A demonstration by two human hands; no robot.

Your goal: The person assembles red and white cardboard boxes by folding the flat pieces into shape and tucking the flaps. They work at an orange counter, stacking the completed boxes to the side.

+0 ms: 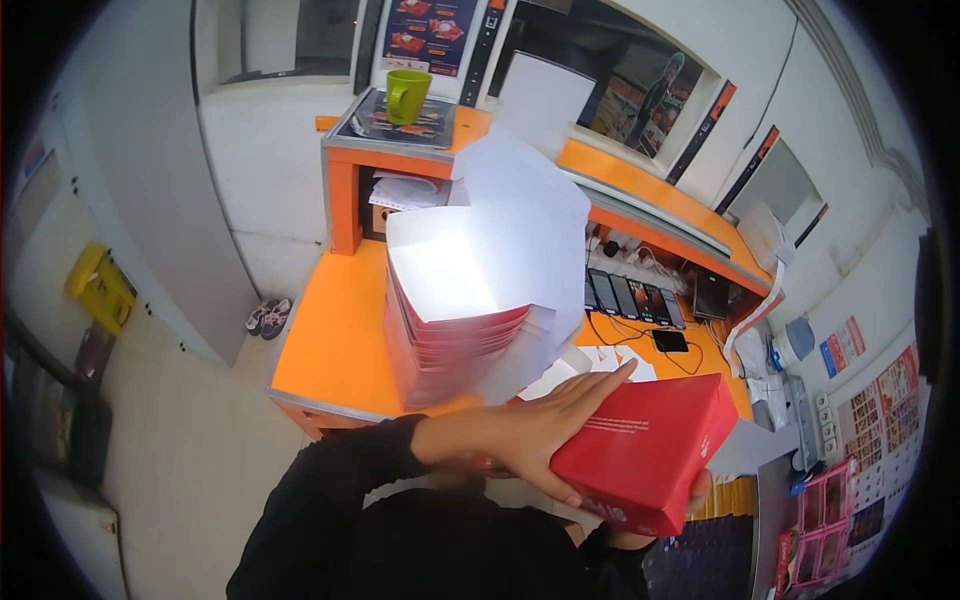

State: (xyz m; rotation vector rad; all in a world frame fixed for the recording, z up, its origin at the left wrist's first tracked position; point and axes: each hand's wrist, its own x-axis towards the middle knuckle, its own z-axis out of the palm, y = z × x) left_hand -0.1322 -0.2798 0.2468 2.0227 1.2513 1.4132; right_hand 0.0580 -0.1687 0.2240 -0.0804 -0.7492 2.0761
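In front of my body I hold a red cardboard box [650, 440] tilted, its white flap showing beyond the right side. My left hand [545, 435] spans the box's left end, thumb on the near side and fingers stretched along the far edge. Behind the box's right lower corner, my right hand [697, 492] grips it; most of those fingers are hidden. To the left on the orange counter [325, 320] rises a tall stack of nested red boxes [425, 345], white inside, with lids standing up. A white open box [555, 372] is partly hidden behind my left hand.
A green mug [408, 97] stands on the raised shelf at the back. Several phones [630, 298] lie in a row with cables at the right rear. Pink baskets [822, 520] are at the far right; shoes [268, 318] rest on the floor left of the counter.
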